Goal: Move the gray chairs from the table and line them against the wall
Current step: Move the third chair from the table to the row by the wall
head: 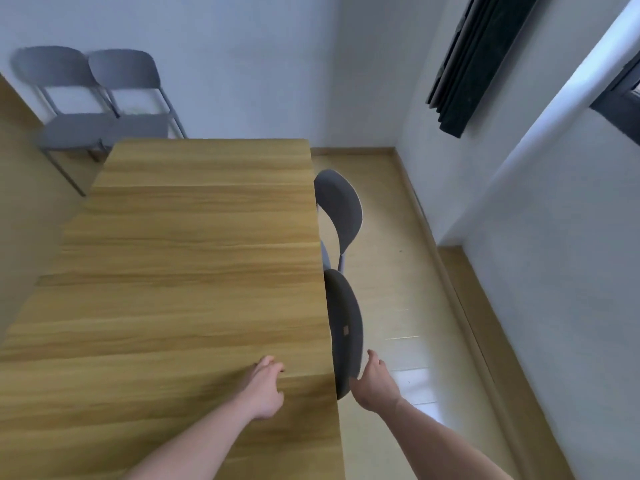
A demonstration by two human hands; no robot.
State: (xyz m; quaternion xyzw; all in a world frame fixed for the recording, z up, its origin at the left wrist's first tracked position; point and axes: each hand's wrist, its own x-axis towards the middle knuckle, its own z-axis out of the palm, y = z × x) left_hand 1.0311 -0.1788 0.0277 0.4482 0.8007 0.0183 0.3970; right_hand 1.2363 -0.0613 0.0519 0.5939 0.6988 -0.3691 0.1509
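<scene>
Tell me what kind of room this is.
Probably a small dining or meeting room: a long wooden table with gray chairs tucked along its side, two more chairs against the bare white wall, and a dark curtain by a window.

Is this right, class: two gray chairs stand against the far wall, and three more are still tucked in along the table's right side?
Not quite. The head view shows two chairs tucked along the table's right side, a far one and a near one, not three. Two gray chairs do stand against the far wall.
</scene>
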